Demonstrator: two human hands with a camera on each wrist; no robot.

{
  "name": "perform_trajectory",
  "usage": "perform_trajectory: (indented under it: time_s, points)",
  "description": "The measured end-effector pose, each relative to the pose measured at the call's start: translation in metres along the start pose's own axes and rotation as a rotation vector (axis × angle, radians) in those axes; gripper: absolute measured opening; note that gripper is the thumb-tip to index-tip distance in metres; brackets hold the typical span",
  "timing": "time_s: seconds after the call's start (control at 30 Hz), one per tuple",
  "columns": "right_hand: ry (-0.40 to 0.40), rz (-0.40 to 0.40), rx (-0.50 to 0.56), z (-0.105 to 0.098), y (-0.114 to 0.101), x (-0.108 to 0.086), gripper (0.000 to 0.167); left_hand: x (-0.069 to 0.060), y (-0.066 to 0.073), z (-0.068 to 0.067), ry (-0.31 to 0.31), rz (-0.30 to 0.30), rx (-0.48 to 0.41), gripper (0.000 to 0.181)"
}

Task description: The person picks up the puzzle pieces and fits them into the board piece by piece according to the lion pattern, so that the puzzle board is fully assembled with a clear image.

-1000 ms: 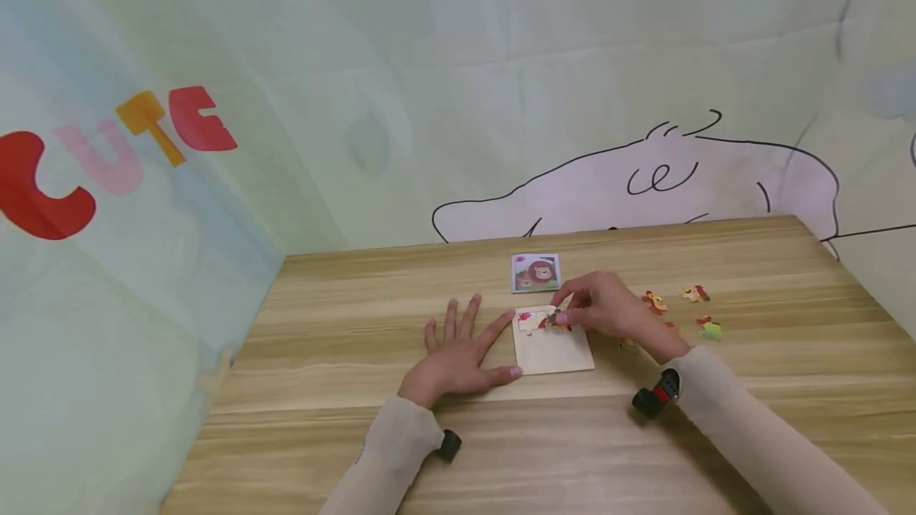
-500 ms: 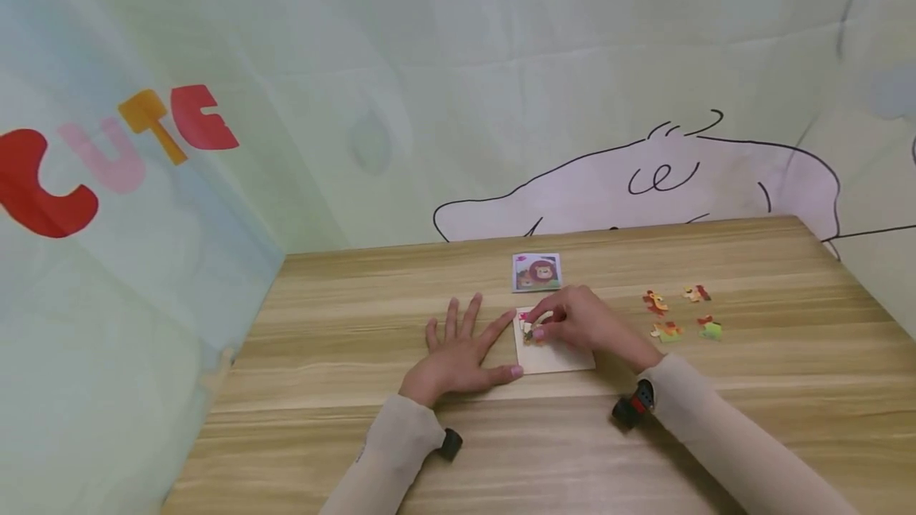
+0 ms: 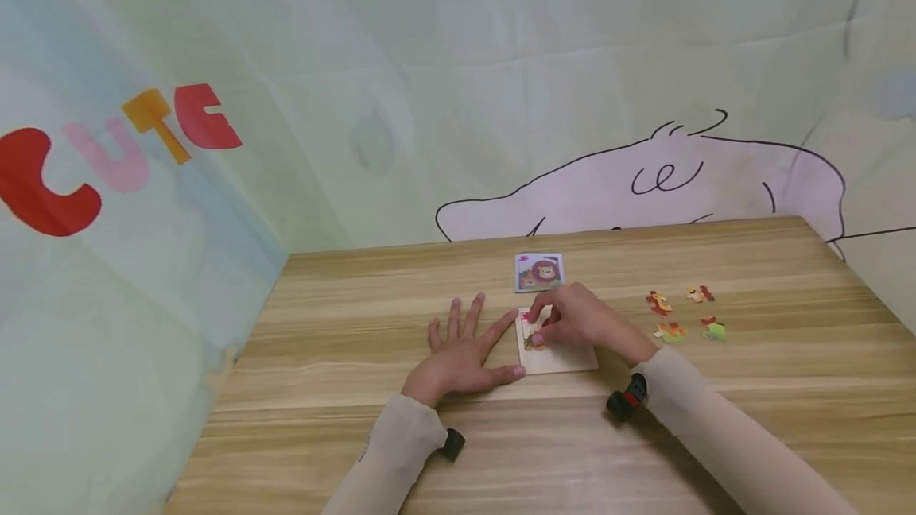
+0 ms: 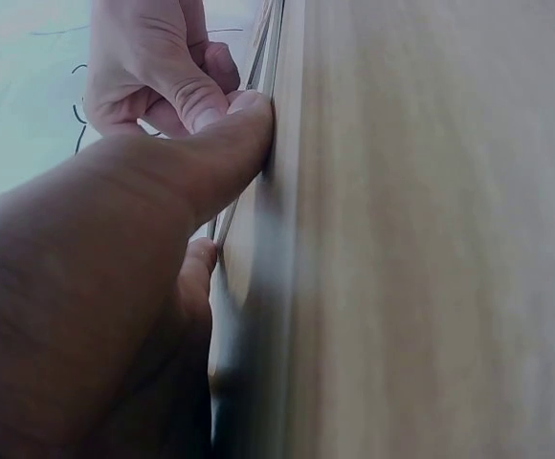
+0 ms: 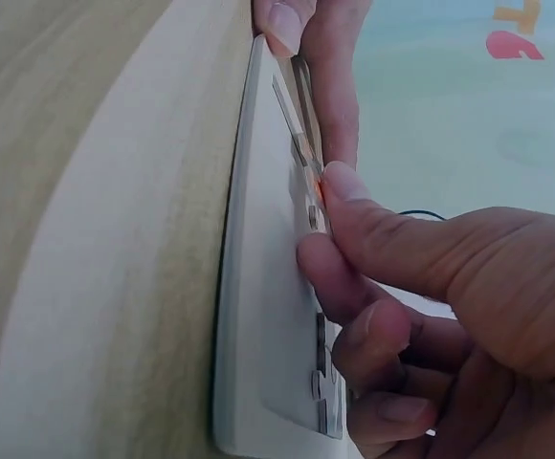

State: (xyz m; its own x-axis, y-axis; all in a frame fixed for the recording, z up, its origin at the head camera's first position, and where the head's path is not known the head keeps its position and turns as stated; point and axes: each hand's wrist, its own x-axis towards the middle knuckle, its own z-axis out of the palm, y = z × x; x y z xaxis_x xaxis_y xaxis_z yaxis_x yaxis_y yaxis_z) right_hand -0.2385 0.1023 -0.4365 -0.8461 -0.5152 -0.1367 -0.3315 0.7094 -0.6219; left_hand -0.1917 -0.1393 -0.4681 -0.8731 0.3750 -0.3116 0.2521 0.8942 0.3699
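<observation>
My left hand (image 3: 461, 364) lies spread on the table, its thumb and index fingertip against the left edge of a square puzzle board (image 3: 568, 358). Over the board's left half, my right hand (image 3: 576, 320) pinches a small jigsaw piece (image 3: 532, 342) between thumb and fingers. In the right wrist view the piece (image 5: 318, 184) shows an orange patch at the thumb tip, low over the board (image 5: 258, 287) or touching it; I cannot tell which. Other pieces (image 5: 322, 382) sit along the board's far side, partly hidden by my fingers. The left wrist view shows both hands (image 4: 153, 191) close together.
Behind the board lies a picture card (image 3: 540, 272) with a lion on it. Several loose jigsaw pieces (image 3: 670, 331) are spread on the table (image 3: 343, 324) to the right. A printed curtain (image 3: 322, 102) hangs behind the table.
My right hand has carried the jigsaw piece from the board's upper right to its left side, and over the last half second it barely shifts. My left hand keeps its place.
</observation>
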Motion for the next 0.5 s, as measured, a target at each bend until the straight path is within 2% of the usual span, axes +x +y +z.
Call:
perform_trajectory:
  time_s: [0.2,0.5]
  points:
    - [0.010,0.060,0.026,-0.0019,-0.0023,0.0033,0.033,-0.0012,0.0004,-0.0012,0.003,0.003,0.000,0.092]
    - [-0.018,0.057,0.064,-0.0037,-0.0027,0.0031,0.036,-0.0003,-0.0005,0.0005,0.000,0.001,-0.004,0.092]
